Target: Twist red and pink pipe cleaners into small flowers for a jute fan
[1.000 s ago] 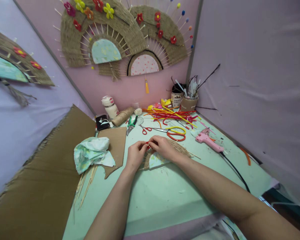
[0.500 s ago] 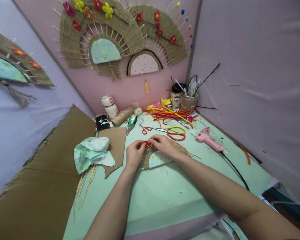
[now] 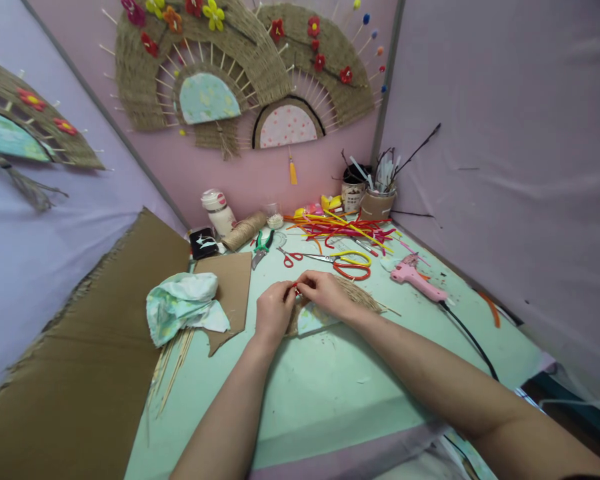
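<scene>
Between the fingertips of both hands is a small red flower (image 3: 297, 288), mostly covered by the fingers. My left hand (image 3: 274, 310) pinches it from the left, and my right hand (image 3: 323, 293) closes on it from the right. Beneath the hands a woven twine fan (image 3: 357, 293) lies on the table, with a pale green-and-white cloth half-circle (image 3: 316, 319) at its lower middle. Part of the fan's left side is hidden by my left hand. Large scissors (image 3: 351, 265) with yellow and red handles rest just beyond my right hand.
A pink glue gun (image 3: 420, 280) lies at the right, its black cord running forward. Behind are red and yellow pipe cleaners (image 3: 340, 230), green-handled pruners (image 3: 263, 248) and small red scissors (image 3: 290, 257). Crumpled cloth (image 3: 183, 308), cardboard (image 3: 237, 287) and thin sticks (image 3: 174, 373) are at the left.
My left hand has moved slightly right, bringing the fingertips of both hands closer together. Less of the red flower shows now.
</scene>
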### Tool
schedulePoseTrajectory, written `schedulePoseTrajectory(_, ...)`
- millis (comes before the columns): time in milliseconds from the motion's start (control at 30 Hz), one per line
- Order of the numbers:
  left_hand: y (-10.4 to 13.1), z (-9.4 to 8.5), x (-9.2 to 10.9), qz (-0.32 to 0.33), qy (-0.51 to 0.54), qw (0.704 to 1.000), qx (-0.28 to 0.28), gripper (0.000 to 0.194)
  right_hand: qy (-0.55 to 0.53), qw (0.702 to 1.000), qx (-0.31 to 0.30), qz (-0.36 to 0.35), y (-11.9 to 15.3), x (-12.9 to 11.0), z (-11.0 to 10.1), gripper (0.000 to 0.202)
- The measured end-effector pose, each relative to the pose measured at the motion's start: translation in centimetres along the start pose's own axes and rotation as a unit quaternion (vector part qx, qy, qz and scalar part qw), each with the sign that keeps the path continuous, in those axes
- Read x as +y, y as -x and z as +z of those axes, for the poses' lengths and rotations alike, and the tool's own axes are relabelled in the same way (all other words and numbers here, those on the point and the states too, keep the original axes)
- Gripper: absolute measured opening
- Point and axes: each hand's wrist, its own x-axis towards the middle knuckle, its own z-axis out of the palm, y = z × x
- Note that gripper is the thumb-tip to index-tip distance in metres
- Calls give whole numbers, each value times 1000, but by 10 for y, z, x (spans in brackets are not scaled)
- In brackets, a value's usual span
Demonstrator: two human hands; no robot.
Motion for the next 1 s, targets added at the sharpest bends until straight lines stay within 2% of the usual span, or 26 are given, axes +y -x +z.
schedulePoseTrajectory(100,0,1,4,-2,-7,1000,18,18,7,1000,13,-7,-1,0,0,12)
schedulePoseTrajectory(200,-2,2,6,-75,87,993,30,16,-49,999,13,14,-4,0,-2,13)
schedulePoseTrajectory(333,-7,4,0,-211,268,940,28,20,-165,982,-17,89,-9,3,-4,22)
schedulePoseTrajectory(400,-8,5,-4,-245,312,918,24,23,-194,974,-27,110,-10,5,-5,23)
schedulePoseTrajectory(533,-8,7,-7,-283,354,891,16,23,-204,973,-36,105,-10,7,-5,17)
schedulePoseTrajectory(600,-8,7,-6,-279,351,894,12,22,-204,973,-36,100,-9,7,-5,15)
schedulePoseTrajectory(767,-7,5,-4,-232,285,930,-1,20,-193,977,-30,90,-9,6,-6,17)
schedulePoseTrajectory(1000,-5,2,-1,-177,229,957,-2,17,-101,994,-44,19,-8,8,-6,17)
